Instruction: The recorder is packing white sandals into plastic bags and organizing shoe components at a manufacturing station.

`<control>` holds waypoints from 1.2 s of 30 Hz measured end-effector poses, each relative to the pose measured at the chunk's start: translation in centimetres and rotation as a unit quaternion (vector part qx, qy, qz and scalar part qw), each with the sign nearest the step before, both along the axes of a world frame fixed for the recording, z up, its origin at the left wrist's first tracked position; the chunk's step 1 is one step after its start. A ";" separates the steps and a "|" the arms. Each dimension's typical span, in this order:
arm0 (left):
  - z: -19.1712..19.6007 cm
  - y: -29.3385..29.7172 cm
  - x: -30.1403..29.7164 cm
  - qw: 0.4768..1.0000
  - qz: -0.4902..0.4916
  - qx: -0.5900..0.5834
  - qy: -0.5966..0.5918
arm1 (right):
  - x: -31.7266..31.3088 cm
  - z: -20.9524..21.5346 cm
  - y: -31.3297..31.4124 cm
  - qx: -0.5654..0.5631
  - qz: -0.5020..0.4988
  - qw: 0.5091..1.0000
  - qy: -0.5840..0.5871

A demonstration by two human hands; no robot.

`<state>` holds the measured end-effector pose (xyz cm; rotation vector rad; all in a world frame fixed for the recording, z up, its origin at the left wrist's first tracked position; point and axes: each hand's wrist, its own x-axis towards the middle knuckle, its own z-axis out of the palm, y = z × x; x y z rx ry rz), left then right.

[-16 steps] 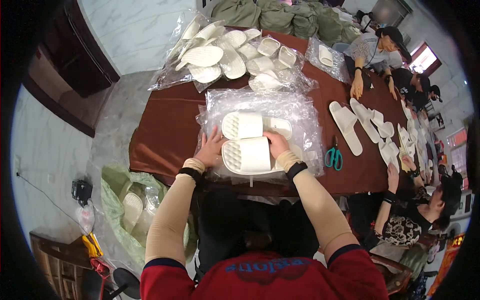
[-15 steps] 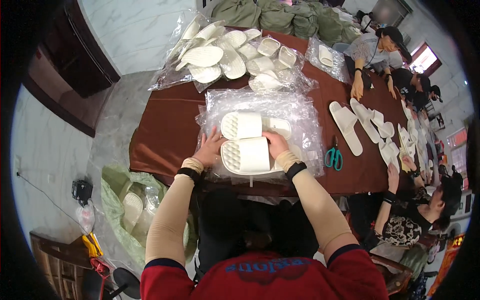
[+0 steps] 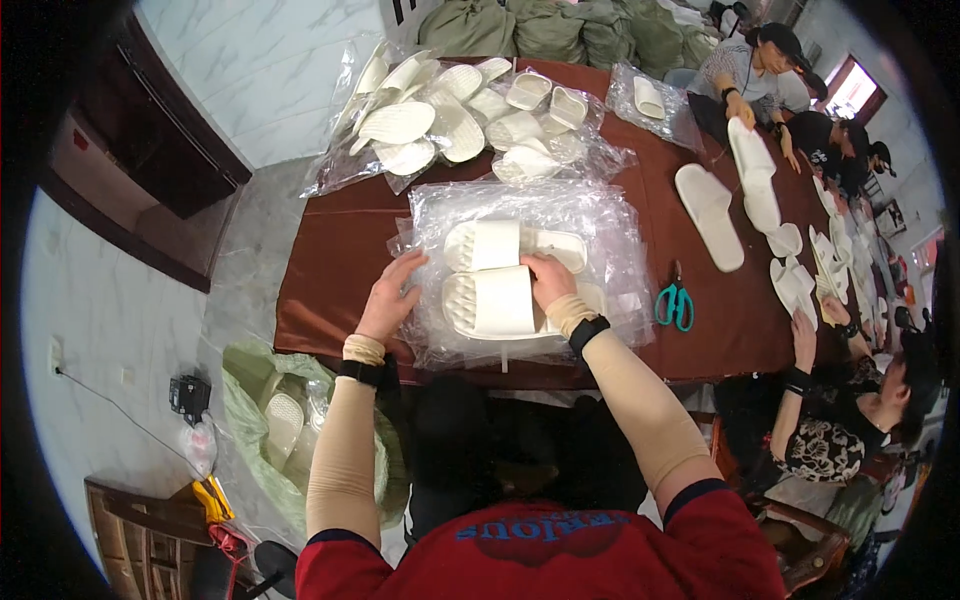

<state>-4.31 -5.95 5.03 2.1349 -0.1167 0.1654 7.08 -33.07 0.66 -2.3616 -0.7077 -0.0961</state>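
Pressing a pair of white foam slippers (image 3: 495, 285) into clear plastic bags (image 3: 610, 235) on our brown tabletop (image 3: 330, 250).
Slippers lie long axis left-right; our right hand (image 3: 548, 280) rests flat on them, nearer; our left hand (image 3: 392, 300) spreads open beside.

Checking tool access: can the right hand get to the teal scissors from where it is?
Probably yes. The scissors lie in the open on the brown table, just right of the plastic bags; the right hand has nothing between.

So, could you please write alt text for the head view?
A person's left hand and right hand press a pair of white slippers on clear plastic bags on a brown table; teal scissors lie right.
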 end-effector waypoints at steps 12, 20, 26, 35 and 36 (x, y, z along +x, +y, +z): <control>4.2 -14.3 4.4 0.999 0.027 -0.041 -0.002 | -0.4 8.6 -2.5 0.048 0.048 0.996 -0.058; 3.0 -12.2 5.3 0.981 0.019 -0.178 0.076 | 4.8 10.3 -19.8 -0.025 -0.238 0.947 0.214; 3.1 -12.6 6.4 0.963 0.000 -0.248 0.109 | 2.5 -0.3 -25.5 -0.299 -0.263 0.914 0.076; 3.6 -13.5 6.0 0.988 0.019 -0.154 0.026 | 3.5 0.1 -28.7 -0.211 -0.308 0.920 0.121; 3.0 -14.4 6.1 0.993 0.018 -0.116 -0.005 | 3.7 -0.3 -30.0 -0.122 -0.304 0.935 0.137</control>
